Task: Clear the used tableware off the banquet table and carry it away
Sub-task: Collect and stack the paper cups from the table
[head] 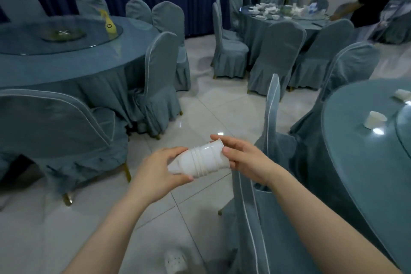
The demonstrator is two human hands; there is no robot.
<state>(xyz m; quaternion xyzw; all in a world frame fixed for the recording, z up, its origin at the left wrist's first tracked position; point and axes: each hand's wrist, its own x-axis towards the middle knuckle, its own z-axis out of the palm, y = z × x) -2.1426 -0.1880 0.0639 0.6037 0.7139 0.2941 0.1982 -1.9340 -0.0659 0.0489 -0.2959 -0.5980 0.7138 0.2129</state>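
Both hands meet over the floor in the head view: my left hand [159,170] curls round the narrow end of a nested stack of white cups [199,159], and my right hand [241,158] pinches the wide rim end, thumb on the near side, fingers over the top. The stack lies sideways between them, off any bench, above the pale tiles.

I judge these cups light and thin-walled, probably disposable, so they would crush or spring apart if squeezed hard; holding the stack at both ends and pressing inward looks safest.

More remains: a lone white cup [375,120] stands upside down near the left edge of the bench at right [347,140]. A covered chair [270,118] sits just beside that edge, narrowing my reach. Open floor runs ahead between the chairs.
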